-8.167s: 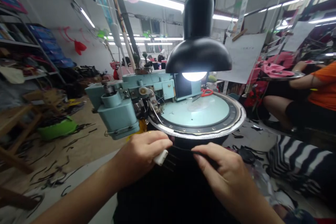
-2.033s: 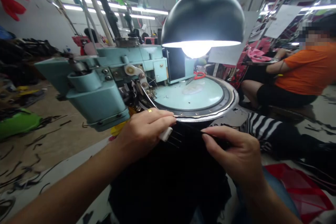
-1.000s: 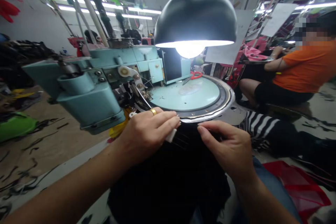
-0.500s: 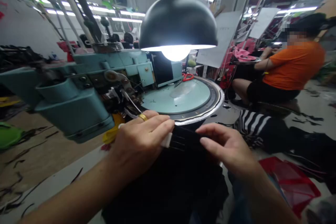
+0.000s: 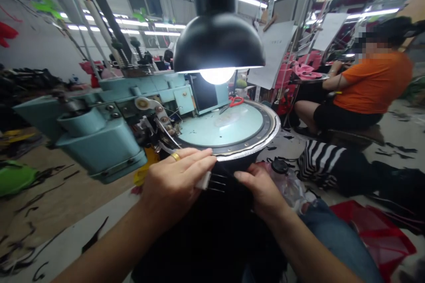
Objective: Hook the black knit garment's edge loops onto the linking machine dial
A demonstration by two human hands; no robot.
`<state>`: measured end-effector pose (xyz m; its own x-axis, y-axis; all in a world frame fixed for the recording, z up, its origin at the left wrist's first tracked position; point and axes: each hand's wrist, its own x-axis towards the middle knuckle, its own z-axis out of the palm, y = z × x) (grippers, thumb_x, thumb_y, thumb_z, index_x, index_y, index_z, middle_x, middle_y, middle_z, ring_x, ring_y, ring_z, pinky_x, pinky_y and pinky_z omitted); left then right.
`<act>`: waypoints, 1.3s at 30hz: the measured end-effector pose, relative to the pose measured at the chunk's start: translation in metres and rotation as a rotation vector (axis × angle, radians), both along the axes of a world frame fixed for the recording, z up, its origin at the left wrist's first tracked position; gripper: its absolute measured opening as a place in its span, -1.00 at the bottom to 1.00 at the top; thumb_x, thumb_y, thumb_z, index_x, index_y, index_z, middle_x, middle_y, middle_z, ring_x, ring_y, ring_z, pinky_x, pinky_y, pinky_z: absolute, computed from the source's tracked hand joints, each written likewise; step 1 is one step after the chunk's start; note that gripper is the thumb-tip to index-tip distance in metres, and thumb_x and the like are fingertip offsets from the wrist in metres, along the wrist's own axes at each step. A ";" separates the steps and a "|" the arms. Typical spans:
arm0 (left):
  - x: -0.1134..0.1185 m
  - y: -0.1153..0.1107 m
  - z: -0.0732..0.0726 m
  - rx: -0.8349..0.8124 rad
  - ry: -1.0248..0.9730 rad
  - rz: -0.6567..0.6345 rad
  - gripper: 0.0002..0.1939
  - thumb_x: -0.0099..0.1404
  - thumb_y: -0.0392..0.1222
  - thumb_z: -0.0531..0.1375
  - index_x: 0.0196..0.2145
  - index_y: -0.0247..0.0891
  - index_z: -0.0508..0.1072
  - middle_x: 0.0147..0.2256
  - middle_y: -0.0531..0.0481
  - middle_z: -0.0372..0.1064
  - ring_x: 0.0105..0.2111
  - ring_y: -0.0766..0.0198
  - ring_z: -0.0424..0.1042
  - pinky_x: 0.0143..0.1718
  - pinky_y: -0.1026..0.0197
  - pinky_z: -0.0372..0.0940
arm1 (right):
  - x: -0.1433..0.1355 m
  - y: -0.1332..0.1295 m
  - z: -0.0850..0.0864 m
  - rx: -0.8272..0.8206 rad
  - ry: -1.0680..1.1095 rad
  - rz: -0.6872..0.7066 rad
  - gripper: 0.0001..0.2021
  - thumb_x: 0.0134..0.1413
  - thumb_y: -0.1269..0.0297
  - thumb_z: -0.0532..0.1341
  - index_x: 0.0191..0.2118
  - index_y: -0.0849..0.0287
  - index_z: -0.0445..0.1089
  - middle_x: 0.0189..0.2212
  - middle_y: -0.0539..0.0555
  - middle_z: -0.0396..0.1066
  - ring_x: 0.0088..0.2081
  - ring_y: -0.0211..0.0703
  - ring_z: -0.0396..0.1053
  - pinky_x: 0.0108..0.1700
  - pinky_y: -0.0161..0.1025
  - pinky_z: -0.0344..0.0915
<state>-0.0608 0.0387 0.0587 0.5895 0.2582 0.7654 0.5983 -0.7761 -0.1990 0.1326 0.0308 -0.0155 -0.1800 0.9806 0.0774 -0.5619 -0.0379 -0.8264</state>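
Observation:
My left hand (image 5: 172, 179), with a ring on one finger, lies at the near rim of a linking machine's round toothed dial (image 5: 247, 155). Its fingers are pressed together, and a small white-handled tool with thin metal prongs (image 5: 205, 181) sticks out from under them, pointing right. Below the rim hangs a black fabric piece (image 5: 222, 234), reaching down over my lap. My right hand (image 5: 265, 192) pinches this fabric between thumb and fingers, just right of the prongs and under the rim. The fabric's edge at the teeth is too dark to make out.
A black lamp (image 5: 219, 44) hangs lit over the dial. The teal machine head (image 5: 99, 141) stands at left. Red-handled scissors (image 5: 236, 101) lie on the dial's far side. Striped fabric (image 5: 320, 161) and a red basket (image 5: 378, 234) are at right. A person in orange (image 5: 375, 82) sits beyond.
My right hand has moved left and closed on the black fabric below the rim. My left hand has shifted slightly left with the pronged tool. The camera view has turned a little.

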 end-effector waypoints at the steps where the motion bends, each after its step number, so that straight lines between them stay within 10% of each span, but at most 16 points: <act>1: 0.000 0.000 -0.001 0.002 -0.009 0.002 -0.79 0.25 -0.36 0.28 -0.14 -0.27 0.55 -0.12 -0.05 0.58 -0.16 0.17 0.55 -0.09 0.16 0.46 | 0.002 -0.002 0.000 0.006 -0.010 0.007 -0.67 -0.14 0.19 0.47 -0.20 0.20 0.58 -0.29 0.08 0.59 -0.30 -0.08 0.52 -0.15 -0.20 0.43; 11: 0.006 -0.002 -0.002 -0.016 -0.051 0.021 -0.87 0.25 -0.34 0.28 -0.21 -0.27 0.54 -0.17 -0.04 0.59 -0.21 0.17 0.54 -0.12 0.15 0.46 | 0.029 -0.025 0.031 0.294 -0.717 -0.233 -0.80 0.09 0.15 0.34 -0.30 0.19 0.56 -0.42 0.03 0.54 -0.38 -0.19 0.46 -0.35 -0.36 0.36; 22: -0.012 -0.015 0.005 0.052 -0.019 0.101 -0.78 0.26 -0.17 0.33 -0.13 -0.24 0.55 -0.04 -0.16 0.53 -0.09 0.04 0.53 -0.08 0.05 0.47 | 0.032 -0.016 0.042 0.434 -0.815 -0.425 -0.88 0.09 0.23 0.32 -0.33 0.13 0.59 -0.48 -0.02 0.55 -0.44 -0.23 0.45 -0.38 -0.38 0.35; 25: -0.012 -0.040 -0.013 -0.215 -0.440 0.130 -0.72 0.31 0.05 0.26 -0.18 -0.20 0.54 -0.33 -0.03 0.55 -0.39 0.23 0.54 -0.32 0.24 0.46 | 0.027 -0.017 0.041 0.482 -0.839 -0.436 -0.87 0.02 0.27 0.36 -0.26 0.09 0.62 -0.41 -0.01 0.60 -0.40 -0.20 0.52 -0.33 -0.37 0.41; 30: 0.015 -0.055 -0.057 -1.158 -1.038 0.030 -0.54 0.40 0.23 0.04 -0.31 -0.26 0.36 -0.59 0.13 0.17 -0.67 0.41 0.23 -0.69 0.39 0.13 | 0.021 -0.026 0.044 0.636 -0.857 -0.508 -0.86 0.10 0.32 0.28 -0.43 0.12 0.58 -0.50 -0.03 0.57 -0.50 -0.23 0.49 -0.41 -0.39 0.41; 39: 0.017 -0.012 -0.055 -1.291 -1.112 -0.053 -0.41 0.13 0.32 0.30 -0.41 -0.39 0.52 -0.59 -0.01 0.35 -0.65 0.40 0.29 -0.65 0.38 0.17 | 0.016 -0.021 0.038 0.563 -0.829 -0.651 -0.85 0.13 0.27 0.29 -0.41 0.14 0.57 -0.49 -0.02 0.56 -0.45 -0.18 0.50 -0.33 -0.35 0.43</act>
